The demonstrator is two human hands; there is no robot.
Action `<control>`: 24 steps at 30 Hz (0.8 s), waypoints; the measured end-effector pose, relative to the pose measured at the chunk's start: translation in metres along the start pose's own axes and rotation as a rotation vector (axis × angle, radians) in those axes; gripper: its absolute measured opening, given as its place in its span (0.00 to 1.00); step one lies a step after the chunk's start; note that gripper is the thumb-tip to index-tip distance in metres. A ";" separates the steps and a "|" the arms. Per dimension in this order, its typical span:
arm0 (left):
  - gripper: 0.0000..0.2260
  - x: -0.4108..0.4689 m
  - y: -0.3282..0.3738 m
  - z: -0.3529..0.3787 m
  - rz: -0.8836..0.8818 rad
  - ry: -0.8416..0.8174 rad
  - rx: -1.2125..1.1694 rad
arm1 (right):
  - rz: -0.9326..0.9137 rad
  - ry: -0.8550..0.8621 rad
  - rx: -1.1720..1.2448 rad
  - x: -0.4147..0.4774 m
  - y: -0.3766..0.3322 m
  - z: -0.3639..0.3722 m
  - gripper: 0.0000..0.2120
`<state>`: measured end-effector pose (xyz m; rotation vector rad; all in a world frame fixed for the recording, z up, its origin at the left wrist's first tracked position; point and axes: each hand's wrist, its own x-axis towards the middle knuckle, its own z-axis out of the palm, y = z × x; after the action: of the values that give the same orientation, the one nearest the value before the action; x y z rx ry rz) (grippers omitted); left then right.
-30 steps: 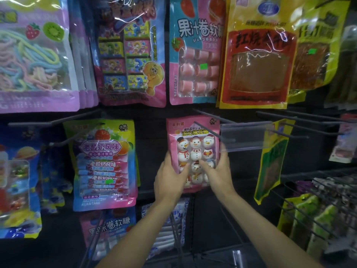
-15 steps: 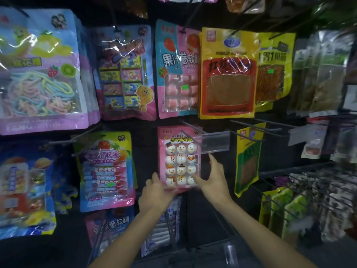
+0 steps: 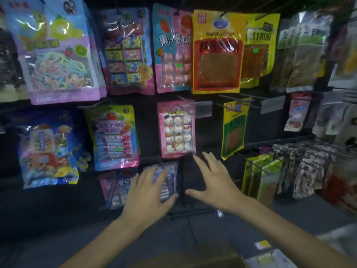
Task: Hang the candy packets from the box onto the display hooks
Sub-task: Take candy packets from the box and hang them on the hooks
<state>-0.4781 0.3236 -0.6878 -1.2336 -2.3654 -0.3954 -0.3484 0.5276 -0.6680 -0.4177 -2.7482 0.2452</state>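
Pink plastic candy packet of snowman sweets (image 3: 176, 130) hanging on thin metal hook (image 3: 183, 99), just above the hands. Left hand (image 3: 149, 192) and right hand (image 3: 216, 182) spread, holding nothing. Risk of slipping off if seated shallowly. Clear plastic price tag (image 3: 201, 109) overlapping top corner; yellow foil packet (image 3: 233, 128) beside.

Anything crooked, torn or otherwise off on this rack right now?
The yellow-green packet to the right of the snowman packet hangs tilted and turned partly sideways, unlike the flat-facing packets around it. The snowman packet itself hangs straight, with the left hand and right hand open below it. Nothing looks torn or spilled.
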 end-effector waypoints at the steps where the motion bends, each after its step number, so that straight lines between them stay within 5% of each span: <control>1: 0.34 -0.016 0.002 -0.003 0.027 -0.012 0.004 | -0.017 -0.026 -0.025 -0.016 -0.002 0.002 0.53; 11: 0.31 -0.173 -0.001 0.020 0.097 -0.266 0.037 | 0.006 -0.301 -0.037 -0.182 0.025 0.067 0.46; 19: 0.26 -0.252 -0.018 0.076 -0.027 -0.511 -0.043 | 0.198 -0.384 -0.018 -0.265 0.070 0.167 0.39; 24: 0.33 -0.280 -0.024 0.111 -0.231 -0.690 -0.046 | 0.187 -0.514 -0.233 -0.296 0.075 0.207 0.38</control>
<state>-0.3843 0.1631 -0.9265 -1.2609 -3.1121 -0.0918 -0.1391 0.4805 -0.9687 -0.7689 -3.2586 0.0842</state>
